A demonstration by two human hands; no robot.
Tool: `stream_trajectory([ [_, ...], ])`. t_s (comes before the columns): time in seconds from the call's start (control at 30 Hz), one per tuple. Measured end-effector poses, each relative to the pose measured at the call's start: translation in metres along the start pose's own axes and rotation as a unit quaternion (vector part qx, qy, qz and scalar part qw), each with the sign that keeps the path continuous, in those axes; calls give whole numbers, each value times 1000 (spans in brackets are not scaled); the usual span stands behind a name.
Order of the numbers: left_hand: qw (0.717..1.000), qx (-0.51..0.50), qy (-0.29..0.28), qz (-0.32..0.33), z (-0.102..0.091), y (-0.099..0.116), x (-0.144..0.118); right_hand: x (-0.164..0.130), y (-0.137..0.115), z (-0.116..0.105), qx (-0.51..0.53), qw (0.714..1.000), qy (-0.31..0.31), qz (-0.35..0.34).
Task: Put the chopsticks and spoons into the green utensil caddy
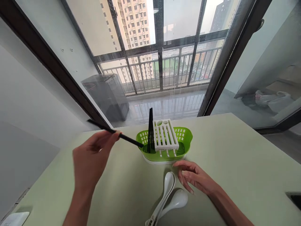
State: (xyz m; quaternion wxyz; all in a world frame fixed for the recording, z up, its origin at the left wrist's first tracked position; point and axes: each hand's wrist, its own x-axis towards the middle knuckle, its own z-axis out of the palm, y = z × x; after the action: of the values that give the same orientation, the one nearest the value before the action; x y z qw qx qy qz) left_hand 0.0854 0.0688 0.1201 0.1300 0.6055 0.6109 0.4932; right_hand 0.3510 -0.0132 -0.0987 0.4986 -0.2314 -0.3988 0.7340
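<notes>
My left hand (92, 155) pinches a black chopstick (128, 139) near its middle, with the tip at the left rim of a green utensil basket (185, 138). Several black chopsticks (150, 130) stand upright in the basket's left side. A white slotted insert (165, 134) leans tilted inside the basket. My right hand (195, 177) hovers with fingers apart just right of several white soup spoons (168, 196) lying stacked on the pale green table (235, 175), in front of the basket.
The table stands against a large window with a dark frame (225, 59); a balcony railing and tall buildings lie beyond. A white object (14, 218) sits at the near left corner. A dark opening (295, 199) shows at the table's right edge.
</notes>
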Motion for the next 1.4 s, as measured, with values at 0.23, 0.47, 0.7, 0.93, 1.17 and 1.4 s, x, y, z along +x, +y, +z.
stream_trajectory([
  [0.23,977,29,-168,127,50,-21,26,3,-3,2,-5,1000,-12,-4],
  [0.47,959,16,-265,100,72,-23,32,5,-5,3,-24,1000,-1,-1],
  [0.7,954,30,-275,120,88,-32,43,7,-9,7,-32,999,4,13],
  [0.93,947,80,-259,174,102,-39,47,5,-8,5,-28,999,3,17],
  [1.17,950,59,-236,198,93,-45,39,5,-10,5,-28,999,3,20],
  [1.4,945,7,26,327,51,-34,-28,4,-10,4,-32,999,8,28],
])
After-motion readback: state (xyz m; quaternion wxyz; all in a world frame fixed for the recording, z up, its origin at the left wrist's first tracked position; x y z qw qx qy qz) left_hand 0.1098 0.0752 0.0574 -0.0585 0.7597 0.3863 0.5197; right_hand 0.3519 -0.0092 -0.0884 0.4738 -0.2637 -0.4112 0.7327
